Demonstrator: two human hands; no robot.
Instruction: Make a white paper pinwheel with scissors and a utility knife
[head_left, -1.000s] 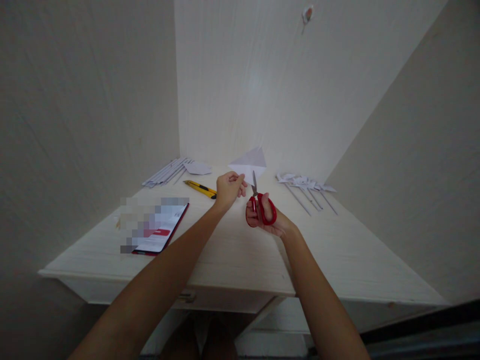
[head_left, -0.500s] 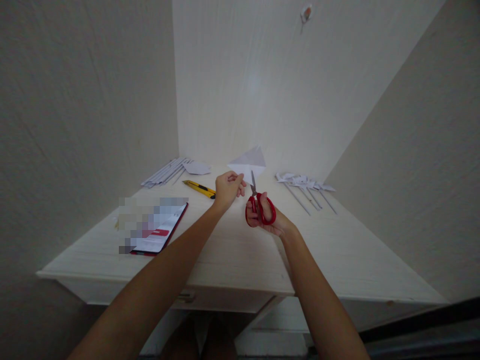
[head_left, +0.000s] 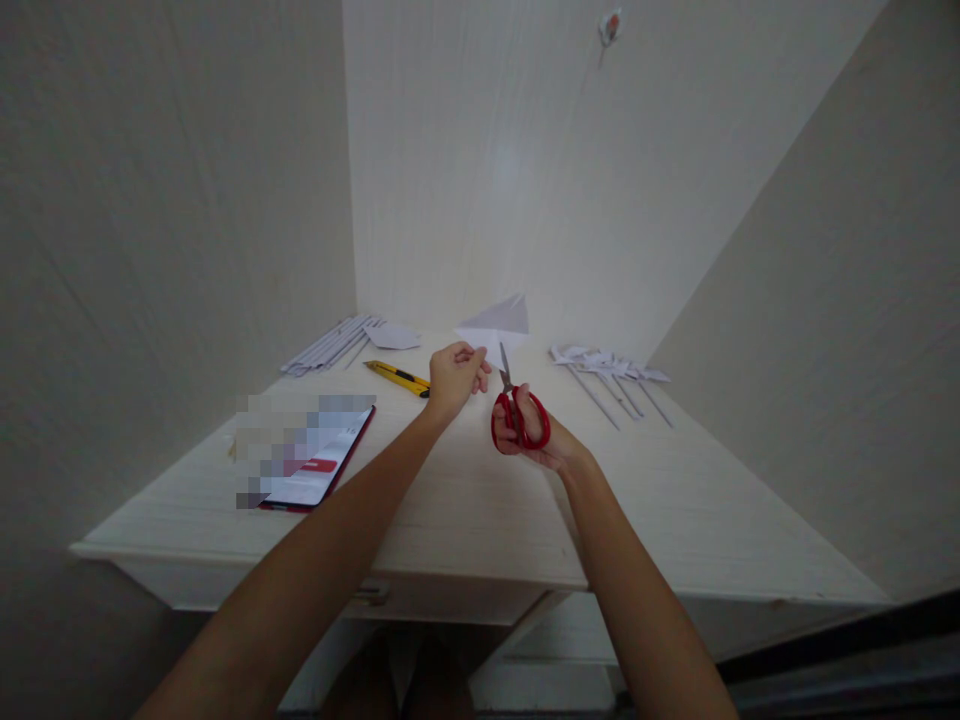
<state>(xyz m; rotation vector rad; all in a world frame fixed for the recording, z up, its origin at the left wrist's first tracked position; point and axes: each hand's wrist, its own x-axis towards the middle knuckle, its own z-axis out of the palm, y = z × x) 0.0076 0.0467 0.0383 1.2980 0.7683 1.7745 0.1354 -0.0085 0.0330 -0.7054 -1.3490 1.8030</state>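
My left hand (head_left: 459,378) pinches the near edge of a folded white sheet of paper (head_left: 493,320), which stands out beyond my fingers. In my right hand (head_left: 536,425) is a pair of red-handled scissors (head_left: 514,405), with fingers through the loops. Its blades point away from me and lie against the paper, just right of my left fingertips. Left of my left hand, a yellow utility knife (head_left: 401,377) lies on the white desk (head_left: 465,520).
A tablet (head_left: 322,465) in a red case, partly blurred, lies at the left. Several rolled paper sticks (head_left: 326,347) and a cut piece of paper (head_left: 394,337) lie at the back left. Several paper pinwheels on sticks (head_left: 607,370) lie at the right. Walls enclose three sides.
The scissor blades have come closer together on the paper, and the paper's upper part has shifted slightly. Both hands stay almost in place.
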